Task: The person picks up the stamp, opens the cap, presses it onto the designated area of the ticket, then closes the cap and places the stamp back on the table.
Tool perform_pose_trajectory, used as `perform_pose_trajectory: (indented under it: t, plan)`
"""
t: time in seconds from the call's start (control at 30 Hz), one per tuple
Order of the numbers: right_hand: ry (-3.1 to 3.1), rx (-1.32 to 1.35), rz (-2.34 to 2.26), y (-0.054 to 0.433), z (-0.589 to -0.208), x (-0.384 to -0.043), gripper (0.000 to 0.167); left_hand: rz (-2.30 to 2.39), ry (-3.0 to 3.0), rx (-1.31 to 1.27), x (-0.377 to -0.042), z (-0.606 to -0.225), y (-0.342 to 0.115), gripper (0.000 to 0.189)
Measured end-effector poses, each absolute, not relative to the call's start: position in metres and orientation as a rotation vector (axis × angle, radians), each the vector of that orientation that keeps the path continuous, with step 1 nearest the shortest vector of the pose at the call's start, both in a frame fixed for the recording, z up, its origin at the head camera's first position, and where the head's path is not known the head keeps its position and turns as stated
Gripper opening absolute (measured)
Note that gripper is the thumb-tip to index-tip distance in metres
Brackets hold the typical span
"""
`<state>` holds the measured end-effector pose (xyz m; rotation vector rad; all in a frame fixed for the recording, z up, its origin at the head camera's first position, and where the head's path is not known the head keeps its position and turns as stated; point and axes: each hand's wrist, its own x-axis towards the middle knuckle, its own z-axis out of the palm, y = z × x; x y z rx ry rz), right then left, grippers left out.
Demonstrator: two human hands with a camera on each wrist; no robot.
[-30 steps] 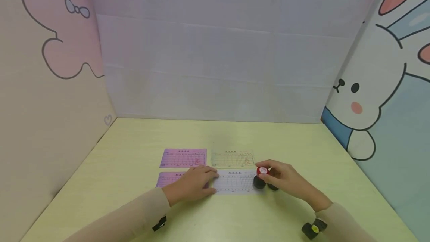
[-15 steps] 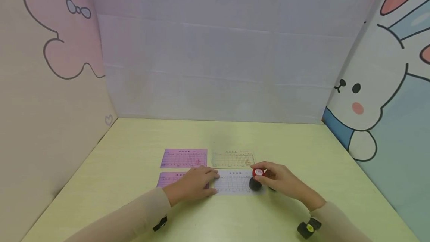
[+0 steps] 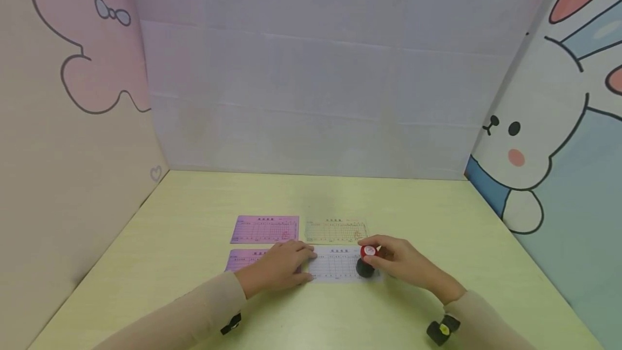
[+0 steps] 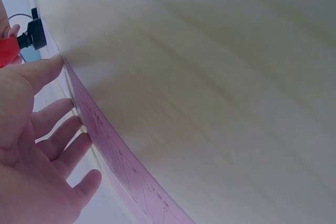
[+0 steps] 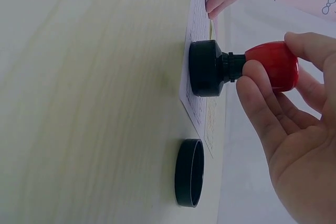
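Note:
My right hand [image 3: 405, 263] pinches a round stamp by its red handle [image 5: 273, 66], thumb and fingers curled round it. The stamp's black base [image 5: 206, 68] faces down over the right part of a white printed form [image 3: 332, 264]; I cannot tell whether it touches the paper. My left hand [image 3: 282, 266] rests with spread, relaxed fingers where the white form meets a purple form [image 3: 243, 257], partly covering the purple one. In the right wrist view, a round black cap [image 5: 189, 174] lies on the table beside the white form; my right hand hides it in the head view.
Behind these lie a second purple form [image 3: 264, 229] and a pale yellow form [image 3: 336, 230], each with a red mark at its right. The yellow table [image 3: 311, 193] ends at a white back wall [image 3: 311, 96], with cartoon-printed panels on both sides.
My right hand has moved left with the stamp, farther over the white form. The cap, partly visible earlier, is now behind the hand. My left hand stays in place.

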<state>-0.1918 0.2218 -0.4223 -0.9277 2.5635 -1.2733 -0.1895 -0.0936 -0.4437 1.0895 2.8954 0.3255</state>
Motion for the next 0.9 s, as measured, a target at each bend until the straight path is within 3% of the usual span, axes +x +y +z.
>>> perform_pose_trajectory:
  t: [0.9]
  plan:
    - [2.469, -0.954, -1.366, 0.2275, -0.4299, -0.1933, 0.035, 0.324, 2.893, 1.067, -0.1881, -0.4394, -0.0917, 0.050]
